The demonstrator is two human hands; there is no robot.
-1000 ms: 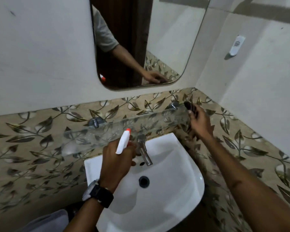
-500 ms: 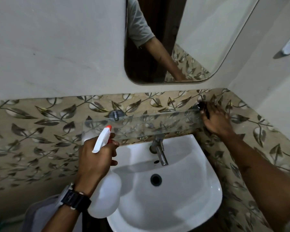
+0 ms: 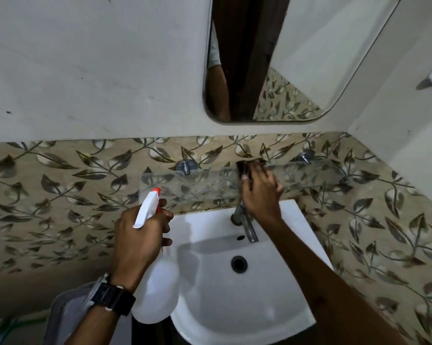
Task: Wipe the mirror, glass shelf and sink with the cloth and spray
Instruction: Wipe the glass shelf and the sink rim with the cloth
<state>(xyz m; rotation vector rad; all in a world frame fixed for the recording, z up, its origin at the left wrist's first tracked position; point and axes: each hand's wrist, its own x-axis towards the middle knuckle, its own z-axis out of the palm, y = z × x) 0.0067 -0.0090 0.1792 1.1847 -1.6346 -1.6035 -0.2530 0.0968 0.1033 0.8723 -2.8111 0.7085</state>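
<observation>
Since the half-second before, my right hand [image 3: 259,188] had travelled leftward along the glass shelf [image 3: 210,181], from its far right end to a spot near the middle, just above the tap [image 3: 246,224]; my left hand [image 3: 139,239] had kept its place before the shelf's left end.

Item, right grip: fingers closed down on a dark cloth [image 3: 247,166], pressing it flat to the shelf top. Only the cloth's far edge showed past my fingertips; the rest lay hidden under the hand.

Item, left grip: fingers wrapped tight about the neck of the white spray bottle [image 3: 157,292], one finger curled at the orange trigger. Its nozzle [image 3: 155,191], tipped orange, pointed up and away toward the shelf's left end; the bottle's body hung below my wrist. A black wristwatch [image 3: 113,297] sat on that wrist.

Item, glass shelf: clear, wall-mounted, speckled with droplets to the left of the cloth. Two chrome brackets held it, one [image 3: 185,166] left of my right hand and one [image 3: 306,155] well to the right.

Item, sink [image 3: 272,307]: white, below both hands, with the drain [image 3: 238,263] in the bowl between my forearms.

Item, mirror [image 3: 309,58]: on the plain wall above the right hand, apart from the shelf, reflecting an arm and a grey sleeve.

Item, leaf-patterned tiles [image 3: 60,195]: behind the shelf, running to either side of both hands.
</observation>
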